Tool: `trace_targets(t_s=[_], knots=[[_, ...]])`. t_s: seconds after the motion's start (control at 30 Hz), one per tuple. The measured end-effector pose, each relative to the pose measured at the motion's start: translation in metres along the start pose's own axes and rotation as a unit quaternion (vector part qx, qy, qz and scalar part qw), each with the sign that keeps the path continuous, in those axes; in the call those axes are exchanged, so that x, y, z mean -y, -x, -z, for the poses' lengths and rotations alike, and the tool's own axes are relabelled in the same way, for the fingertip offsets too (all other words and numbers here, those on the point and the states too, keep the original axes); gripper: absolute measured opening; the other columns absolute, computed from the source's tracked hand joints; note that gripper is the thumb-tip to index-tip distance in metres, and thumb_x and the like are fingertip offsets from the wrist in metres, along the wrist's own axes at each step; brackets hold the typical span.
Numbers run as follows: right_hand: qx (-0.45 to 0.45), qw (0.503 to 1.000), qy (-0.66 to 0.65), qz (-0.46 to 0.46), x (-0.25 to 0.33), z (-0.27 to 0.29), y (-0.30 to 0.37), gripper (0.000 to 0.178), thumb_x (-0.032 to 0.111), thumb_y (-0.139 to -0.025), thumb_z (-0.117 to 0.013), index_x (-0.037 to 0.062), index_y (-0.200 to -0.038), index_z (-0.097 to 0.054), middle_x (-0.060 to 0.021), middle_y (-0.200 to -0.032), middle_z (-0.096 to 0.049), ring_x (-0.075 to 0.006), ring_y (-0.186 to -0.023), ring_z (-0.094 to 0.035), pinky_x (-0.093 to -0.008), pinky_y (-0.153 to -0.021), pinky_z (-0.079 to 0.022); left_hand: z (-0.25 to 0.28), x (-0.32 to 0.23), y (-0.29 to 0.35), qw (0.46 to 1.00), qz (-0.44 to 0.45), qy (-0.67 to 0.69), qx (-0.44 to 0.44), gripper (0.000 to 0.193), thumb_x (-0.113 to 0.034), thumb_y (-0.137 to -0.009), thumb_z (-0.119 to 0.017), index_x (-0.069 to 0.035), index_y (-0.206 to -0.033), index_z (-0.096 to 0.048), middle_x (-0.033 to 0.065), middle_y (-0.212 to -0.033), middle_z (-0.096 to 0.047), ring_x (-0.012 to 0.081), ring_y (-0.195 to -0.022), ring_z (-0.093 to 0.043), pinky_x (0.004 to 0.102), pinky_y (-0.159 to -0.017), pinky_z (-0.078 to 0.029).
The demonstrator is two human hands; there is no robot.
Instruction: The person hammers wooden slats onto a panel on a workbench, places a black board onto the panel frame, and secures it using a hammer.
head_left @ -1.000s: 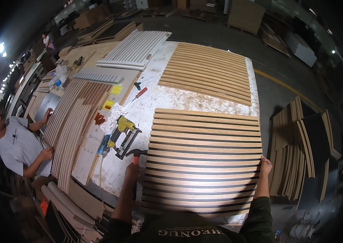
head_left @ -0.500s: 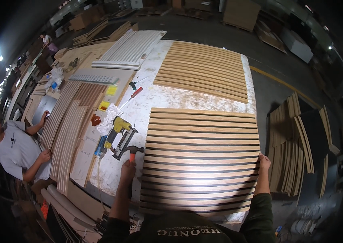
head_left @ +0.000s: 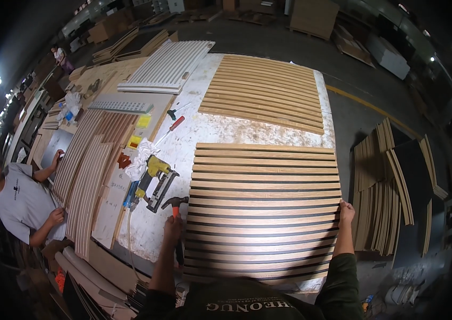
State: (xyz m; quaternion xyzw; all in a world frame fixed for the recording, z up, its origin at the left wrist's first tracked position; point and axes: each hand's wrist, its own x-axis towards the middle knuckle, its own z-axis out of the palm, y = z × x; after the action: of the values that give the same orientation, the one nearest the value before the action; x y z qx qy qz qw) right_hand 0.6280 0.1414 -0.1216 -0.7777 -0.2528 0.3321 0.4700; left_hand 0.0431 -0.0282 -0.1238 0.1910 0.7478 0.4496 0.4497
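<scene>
- Head view: grips hammer (head_left: 176, 204) w/ L hand (head_left: 172, 229), fingers wrapped snugly round handle; keeps hammer's head just beside panel's L edge.
- Touches panel's R edge w/ R hand (head_left: 347, 212), fingers curled in; can't tell if pinching edge or only resting vs. it.
- Has slatted panel (head_left: 264, 201) flat on near part of white worktable (head_left: 191, 128), btwn both hands, dark gaps showing btwn pale wood slats.
- Could clip nail gun (head_left: 157, 169) if turning hammer L, b/c of lying so near.
- Might chip or dent slat ends w/ a stray knock, again b/c of tight spacing.
- May skew panel if pushing harder from one side than other.
- Could shove panel out past table's R side, being approx. flush there; can't tell exact overhang.
- Might drag gun by catching L forearm on hose (head_left: 129, 229), running down nearby.
- Risks misjudging lower slats, lying in dark shadow below bright patch.
- Prob. no danger to co-worker (head_left: 26, 197), standing well apart to L.
</scene>
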Motion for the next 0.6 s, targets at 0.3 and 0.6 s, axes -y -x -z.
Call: trace_targets(t_s=[0.3,0.6], knots=[[0.0,0.999,0.009,0.04,0.0,-0.001,0.006,0.012,0.016,-0.08,-0.064,0.0055,-0.077,-0.059,0.0016,-0.07,-0.053,-0.0106,-0.066,-0.045,-0.0257,-0.067,-0.039,-0.003,-0.006,0.011,0.994,0.008,0.11,0.012,0.029,-0.032,-0.09,-0.047,-0.01,-0.071,-0.048,-0.0024,-0.053,-0.043,0.0077,-0.041,-0.039,0.0239,-0.037,-0.031],[-0.017,0.998,-0.013,0.052,0.004,0.0,0.011,0.013,0.014,-0.08,-0.063,0.0012,-0.078,-0.063,0.0017,-0.064,-0.055,-0.0079,-0.057,-0.045,-0.0235,-0.056,-0.038,0.009,-0.011,0.013,1.0,-0.002,0.023,0.008,0.029,-0.033,-0.088,-0.049,-0.011,-0.071,-0.049,-0.0028,-0.054,-0.043,0.0071,-0.043,-0.038,0.0243,-0.038,-0.031]])
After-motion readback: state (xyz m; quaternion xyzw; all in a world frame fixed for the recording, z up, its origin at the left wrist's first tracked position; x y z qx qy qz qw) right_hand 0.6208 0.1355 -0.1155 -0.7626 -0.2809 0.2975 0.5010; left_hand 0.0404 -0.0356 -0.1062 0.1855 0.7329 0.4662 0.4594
